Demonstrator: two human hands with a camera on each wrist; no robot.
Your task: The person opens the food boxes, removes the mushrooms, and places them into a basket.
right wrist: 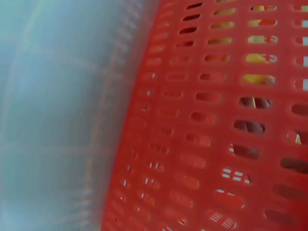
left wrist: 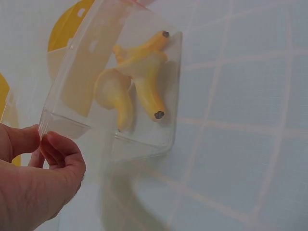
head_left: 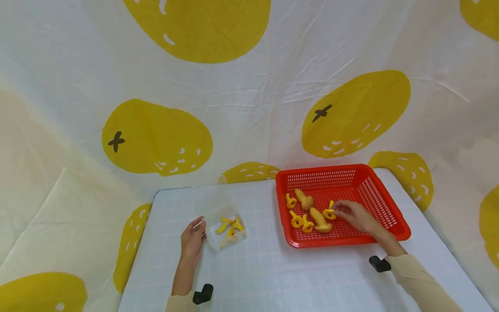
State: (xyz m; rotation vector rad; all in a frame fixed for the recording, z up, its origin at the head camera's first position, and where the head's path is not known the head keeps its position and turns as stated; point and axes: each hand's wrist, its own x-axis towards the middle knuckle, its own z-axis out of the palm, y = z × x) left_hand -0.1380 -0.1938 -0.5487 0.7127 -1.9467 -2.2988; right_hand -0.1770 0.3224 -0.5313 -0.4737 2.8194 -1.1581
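On the left, my left hand (head_left: 192, 240) pinches the rim of a clear plastic box (left wrist: 62, 62) between thumb and fingers. Several yellow toy mushrooms (left wrist: 149, 79) with curved stems and dark stem tips lie inside it. Over at the right, my right hand (head_left: 354, 215) reaches into a red slotted basket (head_left: 351, 241), its fingertips pinching a small yellow mushroom (head_left: 329, 214). Beside that lie more small yellow mushrooms (head_left: 307, 226) and two larger tan mushrooms (head_left: 320, 220). The basket's wall (right wrist: 187, 125) hides the right fingers in the right wrist view.
The box's clear lid (head_left: 210, 195) stands open behind it. Both containers rest on a table with a pale checked cloth (head_left: 257, 277). A white curtain with yellow fruit prints (head_left: 249, 117) hangs behind and along the sides.
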